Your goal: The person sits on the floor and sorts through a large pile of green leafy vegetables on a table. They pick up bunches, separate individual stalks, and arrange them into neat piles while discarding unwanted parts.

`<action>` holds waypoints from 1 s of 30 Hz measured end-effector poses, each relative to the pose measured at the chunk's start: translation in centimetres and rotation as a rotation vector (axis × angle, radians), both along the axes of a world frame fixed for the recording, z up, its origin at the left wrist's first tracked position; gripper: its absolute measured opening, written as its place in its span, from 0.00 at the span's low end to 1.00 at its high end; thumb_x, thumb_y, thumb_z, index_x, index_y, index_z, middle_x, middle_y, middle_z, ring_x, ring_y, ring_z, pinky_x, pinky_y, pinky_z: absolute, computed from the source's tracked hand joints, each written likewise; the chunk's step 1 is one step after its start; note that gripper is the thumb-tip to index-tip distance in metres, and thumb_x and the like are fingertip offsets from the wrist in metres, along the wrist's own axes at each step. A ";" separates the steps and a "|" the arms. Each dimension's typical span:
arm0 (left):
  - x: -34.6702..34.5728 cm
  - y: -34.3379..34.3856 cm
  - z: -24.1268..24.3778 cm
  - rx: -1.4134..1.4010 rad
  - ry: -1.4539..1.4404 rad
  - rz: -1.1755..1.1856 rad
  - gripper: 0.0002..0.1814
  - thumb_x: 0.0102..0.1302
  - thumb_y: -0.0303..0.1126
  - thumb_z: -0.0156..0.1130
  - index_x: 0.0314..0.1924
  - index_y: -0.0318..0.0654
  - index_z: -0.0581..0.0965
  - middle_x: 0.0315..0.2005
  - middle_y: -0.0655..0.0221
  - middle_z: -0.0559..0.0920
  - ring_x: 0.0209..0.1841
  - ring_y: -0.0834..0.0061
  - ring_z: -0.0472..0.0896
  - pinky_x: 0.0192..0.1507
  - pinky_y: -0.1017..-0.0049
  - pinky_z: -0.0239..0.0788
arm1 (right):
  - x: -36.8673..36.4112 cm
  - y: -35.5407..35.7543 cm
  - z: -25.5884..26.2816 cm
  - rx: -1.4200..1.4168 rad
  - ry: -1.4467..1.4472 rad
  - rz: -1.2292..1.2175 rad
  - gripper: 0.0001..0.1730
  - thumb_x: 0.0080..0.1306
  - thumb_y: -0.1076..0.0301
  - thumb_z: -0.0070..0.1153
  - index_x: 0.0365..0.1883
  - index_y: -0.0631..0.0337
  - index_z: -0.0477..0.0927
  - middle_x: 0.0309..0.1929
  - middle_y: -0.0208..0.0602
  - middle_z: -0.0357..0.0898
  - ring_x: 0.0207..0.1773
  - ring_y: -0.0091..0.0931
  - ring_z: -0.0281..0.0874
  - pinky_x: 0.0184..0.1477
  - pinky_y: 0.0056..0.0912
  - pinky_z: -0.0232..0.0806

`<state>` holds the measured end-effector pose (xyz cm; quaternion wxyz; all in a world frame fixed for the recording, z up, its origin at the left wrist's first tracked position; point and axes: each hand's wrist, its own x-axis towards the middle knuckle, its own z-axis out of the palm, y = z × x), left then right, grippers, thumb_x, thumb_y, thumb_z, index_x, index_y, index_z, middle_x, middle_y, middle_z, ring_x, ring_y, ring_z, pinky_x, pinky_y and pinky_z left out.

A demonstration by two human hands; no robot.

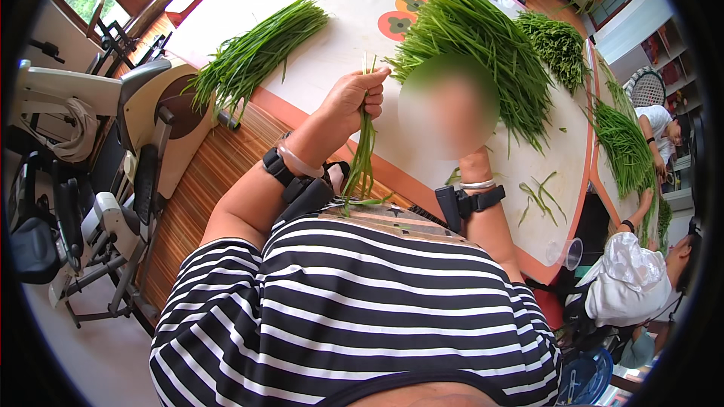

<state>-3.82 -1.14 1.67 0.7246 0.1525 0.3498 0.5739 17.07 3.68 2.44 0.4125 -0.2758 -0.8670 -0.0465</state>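
My left hand [357, 96] is closed around a small bunch of garlic chives [362, 155], pale stem ends up and long leaves hanging toward my lap. My right hand [457, 118] is beside it, over the table [317, 76]; a blurred patch covers it, so its fingers and anything in them cannot be made out. Just past that hand lies a big heap of garlic chives [481, 51]. A smaller, neatly aligned pile of chives [263, 48] rests to the left, its leaf tips hanging over the table's edge.
Loose leaves [540, 199] and a clear plastic cup [572, 253] are at the right. Beyond the heap sits another green pile [557, 45]. People [628, 282] work at a neighbouring table with chives [622, 147]. Exercise equipment [107, 226] stands on the left.
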 end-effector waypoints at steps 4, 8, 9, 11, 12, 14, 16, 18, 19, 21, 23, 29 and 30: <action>1.0 0.8 -0.5 0.023 0.027 -0.015 0.07 0.69 0.34 0.60 0.43 0.41 0.75 0.19 0.83 0.61 0.19 0.88 0.55 0.20 0.84 0.51 | 0.0 -0.6 0.6 -0.031 -0.020 0.001 0.03 0.53 0.73 0.57 0.27 0.55 0.79 0.26 0.35 0.77 0.31 0.35 0.75 0.34 0.37 0.67; 0.3 0.7 -0.3 0.069 0.143 0.027 0.08 0.70 0.37 0.59 0.42 0.41 0.77 0.23 0.78 0.69 0.25 0.84 0.66 0.25 0.83 0.58 | 0.1 -0.3 0.2 -0.021 -0.027 0.011 0.03 0.53 0.74 0.56 0.27 0.56 0.79 0.26 0.36 0.77 0.30 0.35 0.75 0.33 0.36 0.68; 0.1 0.7 0.1 0.067 0.182 0.084 0.08 0.70 0.37 0.58 0.41 0.41 0.77 0.25 0.76 0.72 0.27 0.83 0.69 0.27 0.82 0.61 | 0.3 0.1 -0.2 -0.005 -0.027 0.011 0.03 0.53 0.74 0.56 0.27 0.56 0.79 0.26 0.36 0.77 0.30 0.35 0.75 0.33 0.36 0.68; -1.5 0.7 1.1 0.095 0.228 0.150 0.11 0.73 0.40 0.54 0.38 0.40 0.75 0.33 0.68 0.80 0.42 0.75 0.79 0.40 0.74 0.75 | 0.8 0.8 -1.1 0.021 -0.026 0.013 0.04 0.53 0.74 0.56 0.27 0.56 0.79 0.26 0.36 0.77 0.30 0.35 0.75 0.33 0.36 0.68; -2.5 0.4 1.8 0.176 0.137 0.171 0.11 0.74 0.39 0.52 0.37 0.40 0.74 0.35 0.66 0.81 0.43 0.72 0.80 0.46 0.69 0.75 | 0.9 1.1 -1.5 0.035 -0.024 0.011 0.04 0.53 0.75 0.56 0.27 0.56 0.79 0.26 0.36 0.77 0.30 0.35 0.75 0.33 0.36 0.69; -4.5 -0.2 3.5 0.310 -0.004 0.218 0.13 0.76 0.40 0.47 0.37 0.40 0.72 0.35 0.62 0.81 0.43 0.65 0.80 0.54 0.61 0.73 | 1.1 2.1 -2.6 0.066 -0.023 -0.008 0.04 0.52 0.75 0.55 0.27 0.57 0.79 0.26 0.37 0.78 0.29 0.35 0.75 0.33 0.36 0.69; -7.3 -0.7 4.5 0.488 -0.204 0.175 0.15 0.77 0.41 0.44 0.39 0.38 0.70 0.31 0.63 0.78 0.39 0.65 0.78 0.54 0.59 0.72 | 1.4 2.8 -3.4 0.086 -0.019 -0.045 0.04 0.52 0.75 0.55 0.27 0.57 0.79 0.26 0.37 0.78 0.29 0.35 0.75 0.32 0.36 0.69; -9.6 -1.2 5.7 0.538 -0.451 0.064 0.15 0.77 0.41 0.43 0.39 0.37 0.69 0.25 0.71 0.70 0.29 0.76 0.69 0.36 0.74 0.71 | 1.8 3.5 -3.9 0.154 -0.030 -0.100 0.05 0.51 0.75 0.55 0.26 0.56 0.79 0.26 0.37 0.78 0.29 0.35 0.75 0.32 0.35 0.69; -10.2 -1.3 6.2 0.586 -0.566 -0.076 0.15 0.77 0.41 0.43 0.38 0.37 0.69 0.24 0.73 0.67 0.26 0.80 0.65 0.29 0.79 0.68 | 1.8 3.5 -4.1 0.171 -0.008 -0.105 0.04 0.51 0.75 0.55 0.26 0.56 0.79 0.26 0.37 0.78 0.29 0.34 0.76 0.32 0.35 0.69; -10.3 -1.5 6.2 0.500 -0.447 -0.009 0.14 0.77 0.39 0.44 0.39 0.37 0.70 0.22 0.75 0.64 0.22 0.84 0.59 0.18 0.86 0.54 | 1.6 3.4 -4.1 0.204 0.035 -0.109 0.04 0.52 0.75 0.55 0.26 0.56 0.78 0.25 0.36 0.78 0.28 0.34 0.76 0.31 0.35 0.69; -9.5 -1.4 5.3 0.413 -0.301 -0.009 0.14 0.77 0.39 0.44 0.39 0.37 0.71 0.21 0.76 0.65 0.20 0.85 0.58 0.16 0.87 0.52 | 0.9 3.1 -3.7 0.141 0.153 -0.040 0.04 0.53 0.75 0.55 0.27 0.56 0.79 0.25 0.37 0.77 0.29 0.35 0.76 0.32 0.35 0.70; -4.3 0.4 0.7 0.159 -0.193 -0.169 0.10 0.71 0.38 0.57 0.38 0.41 0.70 0.19 0.81 0.62 0.18 0.89 0.56 0.16 0.88 0.47 | 1.8 3.5 -4.2 0.049 -0.088 -0.205 0.03 0.55 0.72 0.55 0.29 0.58 0.78 0.29 0.37 0.78 0.31 0.36 0.77 0.32 0.36 0.70; -3.4 0.5 0.5 0.131 -0.164 -0.179 0.09 0.70 0.36 0.58 0.39 0.40 0.70 0.19 0.82 0.61 0.18 0.90 0.56 0.16 0.88 0.46 | 1.7 3.4 -3.9 0.074 -0.068 -0.184 0.03 0.56 0.72 0.55 0.29 0.58 0.79 0.29 0.37 0.79 0.31 0.36 0.77 0.33 0.36 0.70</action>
